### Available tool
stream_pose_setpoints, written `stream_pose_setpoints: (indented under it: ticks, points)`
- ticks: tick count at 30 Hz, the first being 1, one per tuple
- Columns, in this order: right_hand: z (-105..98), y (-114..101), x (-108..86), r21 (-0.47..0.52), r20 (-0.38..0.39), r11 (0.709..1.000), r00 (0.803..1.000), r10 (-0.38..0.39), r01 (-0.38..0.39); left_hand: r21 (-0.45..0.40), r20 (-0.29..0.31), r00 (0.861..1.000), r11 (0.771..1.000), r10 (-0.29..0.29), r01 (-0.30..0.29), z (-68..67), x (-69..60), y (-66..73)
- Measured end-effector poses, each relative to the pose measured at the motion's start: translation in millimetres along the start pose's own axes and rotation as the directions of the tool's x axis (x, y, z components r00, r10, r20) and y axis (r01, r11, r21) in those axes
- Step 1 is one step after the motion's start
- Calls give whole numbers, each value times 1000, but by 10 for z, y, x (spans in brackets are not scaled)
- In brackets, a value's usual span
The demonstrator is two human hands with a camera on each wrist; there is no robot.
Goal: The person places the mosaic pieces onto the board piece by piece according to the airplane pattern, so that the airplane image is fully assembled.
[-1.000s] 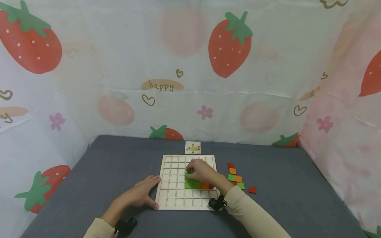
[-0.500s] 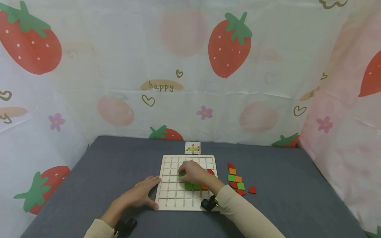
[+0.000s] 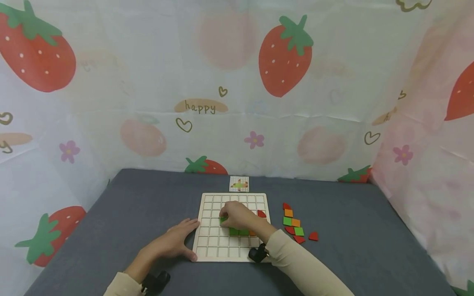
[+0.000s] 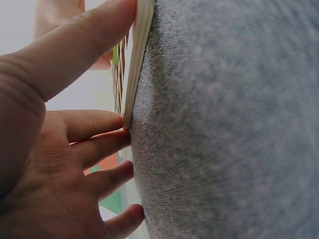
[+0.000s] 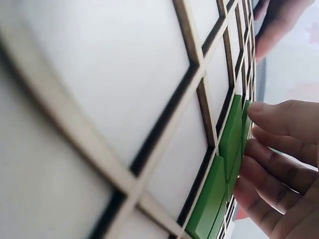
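Note:
A pale wooden grid board (image 3: 208,242) lies on the grey cloth. At its left edge, my left hand (image 3: 174,239) spreads its fingers, and the thumb and index finger touch the rim. My right hand (image 3: 238,214) is over the middle of the board, its thumb and fingers pinching a green square tile (image 3: 223,220) at a cell. Nearer me, two green tiles (image 3: 238,232) sit side by side in cells, with an orange tile (image 3: 252,233) partly covered by the hand. A red rounded tile (image 3: 261,213) shows beyond the right wrist. The right hand hides other cells.
To the board's right lie loose tiles: orange squares (image 3: 288,213), green squares (image 3: 298,231) and red rounded pieces (image 3: 313,236). A small pattern card (image 3: 238,184) lies behind the board. A strawberry-print curtain (image 3: 237,135) closes off the back of the table.
Over the second, my right hand has moved left across the board with the green tile, then slightly further left. More of the red tile is uncovered. My left hand stays put.

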State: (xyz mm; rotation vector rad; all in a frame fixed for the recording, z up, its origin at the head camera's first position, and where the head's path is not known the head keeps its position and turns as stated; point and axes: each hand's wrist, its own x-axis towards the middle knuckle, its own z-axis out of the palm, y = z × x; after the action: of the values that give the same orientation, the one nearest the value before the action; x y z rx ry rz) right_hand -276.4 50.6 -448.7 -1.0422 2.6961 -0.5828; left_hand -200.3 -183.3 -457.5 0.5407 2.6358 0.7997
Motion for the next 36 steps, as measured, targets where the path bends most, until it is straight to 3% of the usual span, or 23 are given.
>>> stream_pose_setpoints:
  ticks: [5, 12, 20, 27, 36]
  points:
    - [-54, 63, -135, 53, -22, 999, 1000, 4, -3, 1, 6, 1000, 1000, -7, 7, 18, 7, 0]
    - [-190, 277, -471, 117, -104, 993, 994, 29, -17, 11, -4, 1000, 1000, -2, 2, 28, -13, -15]
    - [-341, 509, -880, 122, -171, 990, 981, 92, -72, 12, 0, 1000, 1000, -1, 1, 13, -6, -4]
    - [-355, 732, -1163, 70, -206, 992, 972, 116, -104, 28, 0, 1000, 999, -17, 17, 18, 14, 5]
    - [-385, 963, -1427, 59, -192, 979, 961, 201, -193, 41, -7, 1000, 999, -13, 13, 30, 7, -8]
